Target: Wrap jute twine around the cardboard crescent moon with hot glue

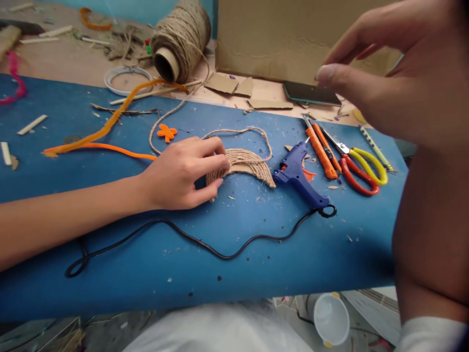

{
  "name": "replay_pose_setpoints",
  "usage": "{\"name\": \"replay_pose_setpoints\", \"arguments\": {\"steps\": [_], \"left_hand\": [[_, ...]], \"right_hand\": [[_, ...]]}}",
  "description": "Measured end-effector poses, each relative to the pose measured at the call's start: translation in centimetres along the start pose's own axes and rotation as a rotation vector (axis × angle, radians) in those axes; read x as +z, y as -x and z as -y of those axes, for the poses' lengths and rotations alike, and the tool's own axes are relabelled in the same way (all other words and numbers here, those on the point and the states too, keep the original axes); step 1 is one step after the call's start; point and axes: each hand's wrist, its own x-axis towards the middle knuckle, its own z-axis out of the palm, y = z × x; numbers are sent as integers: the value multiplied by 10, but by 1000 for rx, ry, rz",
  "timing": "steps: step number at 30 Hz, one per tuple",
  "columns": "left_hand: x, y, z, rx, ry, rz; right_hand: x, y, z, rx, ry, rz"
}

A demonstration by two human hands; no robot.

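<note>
The crescent (244, 164), a curved flat piece wound in rough twine, lies on the blue board (256, 244) near its middle, with the left hand (181, 173) closed over its left end, fingertips on top and thumb under the edge. It looks light and fairly stiff, probably card beneath the winding, with a coarse surface that should not slip; the wound body seems the safest place to grip, since a pull on the loose twine tail (252, 131) that loops out behind it could loosen the turns. The right hand (399, 93) hangs raised close to the camera, fingers apart and holding nothing, large and blurred. Just right of the crescent lies a blue glue gun (298, 173), nozzle toward it, its black cord (205, 244) trailing left across the board. Beyond are two orange cutters (322, 149) and scissors (361, 166). Behind lie an orange felt flower (167, 132), an orange pipe cleaner (110, 124), a twine spool (181, 41), a phone (311, 93) and a cardboard box (289, 36). The left end of the crescent is hidden under the fingers, so its full shape and any bare card cannot be made out. Whether fresh glue sits on it is too fine to tell. The right forearm covers the board's right end, and a white cup (331, 318) shows below the board.
</note>
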Motion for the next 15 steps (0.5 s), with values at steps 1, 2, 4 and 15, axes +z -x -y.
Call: {"name": "replay_pose_setpoints", "arguments": {"steps": [1,2,4,15], "left_hand": [[0,0,0,-2,-5,8],[0,0,-1,-6,-8,21],[0,0,-2,-20,-12,19],[3,-1,-2,-178,-76,5]], "right_hand": [[-2,0,-1,-2,2,-3],[-3,0,-1,-8,5,3],[-5,-1,-1,-26,-2,10],[69,-38,-23,72,215,510]]}}
